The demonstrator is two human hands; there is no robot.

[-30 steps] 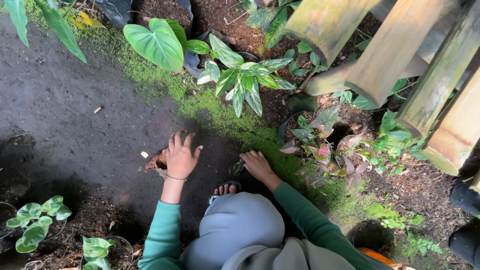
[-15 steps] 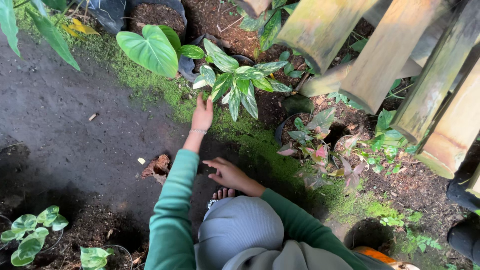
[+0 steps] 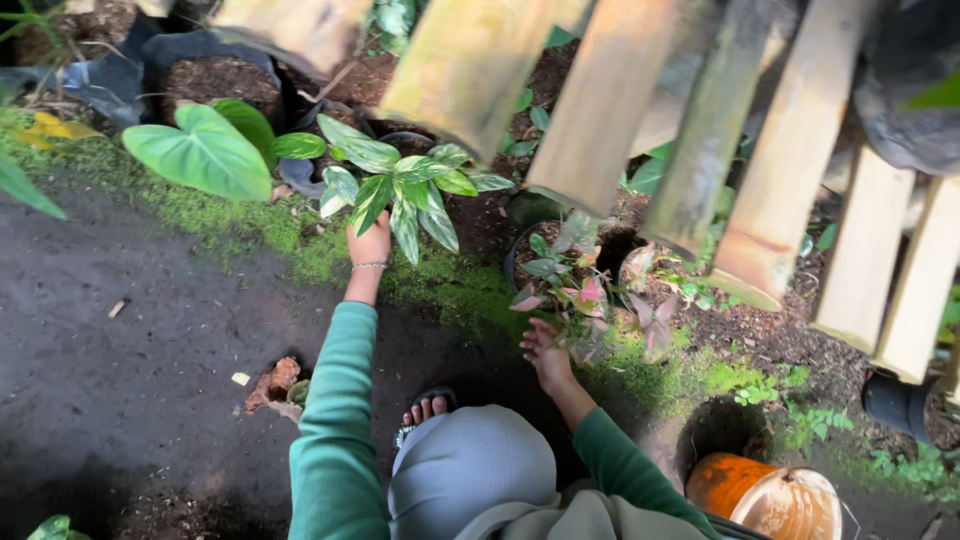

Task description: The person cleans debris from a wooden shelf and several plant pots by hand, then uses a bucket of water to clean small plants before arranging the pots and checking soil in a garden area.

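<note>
Your left hand (image 3: 369, 243) is stretched out ahead of you, up under the variegated plant (image 3: 405, 185) with green-and-white leaves. The fingers go in among the lower leaves, so you are touching it, but I cannot tell whether they are closed on a stem or just spread; the leaves hide the fingertips. There is a thin bracelet on that wrist and a green sleeve (image 3: 335, 420) down the arm.

Your right hand (image 3: 545, 355) sits lower and nearer to you, fingers loosely open and slightly curled, gripping nothing. It is right at the edge of the small pink-leaved plant (image 3: 590, 300), touching or just short of its outer leaves; cannot tell which.

The variegated plant stands at the far edge of the dark path (image 3: 130, 340), on the strip of moss (image 3: 450, 285), just right of a big heart-shaped leaf (image 3: 200, 152). The pink-leaved plant is to its right, near a dark round pot (image 3: 528, 238).

Thick bamboo poles (image 3: 620, 100) slant across the top of the view, above both plants. An orange bucket (image 3: 765, 498) stands at bottom right, well apart from both hands. Your toes in a sandal (image 3: 425, 405) show between your arms. A brown dry leaf (image 3: 272, 385) lies on the path left of your left sleeve. A black grow bag (image 3: 215, 75) of soil sits at the top left.
</note>
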